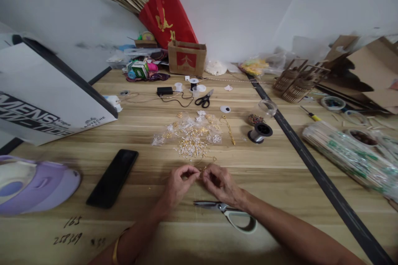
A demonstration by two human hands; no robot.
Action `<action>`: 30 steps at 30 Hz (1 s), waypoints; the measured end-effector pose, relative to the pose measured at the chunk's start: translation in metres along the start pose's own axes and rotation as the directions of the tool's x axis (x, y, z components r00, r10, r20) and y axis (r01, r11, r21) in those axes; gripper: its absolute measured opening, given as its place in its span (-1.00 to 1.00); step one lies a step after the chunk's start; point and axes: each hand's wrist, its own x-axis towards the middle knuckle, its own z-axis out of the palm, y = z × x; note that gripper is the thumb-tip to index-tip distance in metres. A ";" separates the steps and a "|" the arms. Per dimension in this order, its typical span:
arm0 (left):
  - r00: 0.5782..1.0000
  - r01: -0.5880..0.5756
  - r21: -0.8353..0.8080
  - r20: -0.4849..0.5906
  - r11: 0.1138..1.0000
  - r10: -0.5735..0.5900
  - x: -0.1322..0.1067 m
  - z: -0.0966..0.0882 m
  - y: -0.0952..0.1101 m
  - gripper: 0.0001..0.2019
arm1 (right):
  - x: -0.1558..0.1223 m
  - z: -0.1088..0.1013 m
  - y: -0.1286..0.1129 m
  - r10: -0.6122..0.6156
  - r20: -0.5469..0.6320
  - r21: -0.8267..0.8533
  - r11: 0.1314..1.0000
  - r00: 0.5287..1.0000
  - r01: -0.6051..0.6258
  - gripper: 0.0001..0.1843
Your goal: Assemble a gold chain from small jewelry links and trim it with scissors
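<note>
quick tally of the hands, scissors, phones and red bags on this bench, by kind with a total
left hand and right hand: 2
black-handled scissors and white-handled scissors: 2
black phone: 1
red bag: 1
Total: 6

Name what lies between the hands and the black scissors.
In the head view: a gold chain, loose beads, then small plastic packets.

Gold chain [214, 159] partly hidden by hands [178, 185] [223, 184]; purple visor [51, 184] cut by left edge.
</note>
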 end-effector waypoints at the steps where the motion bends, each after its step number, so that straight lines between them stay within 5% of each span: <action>1: 1.000 -0.002 0.001 0.001 1.000 0.002 0.000 0.000 0.000 -0.92 | 0.000 0.000 0.000 0.001 0.000 -0.002 1.000 1.000 -0.001 -0.89; 30: 1.000 -0.013 -0.001 -0.014 1.000 0.013 -0.001 0.001 0.001 -0.93 | 0.000 0.000 -0.001 0.008 0.006 -0.011 1.000 1.000 -0.008 -0.89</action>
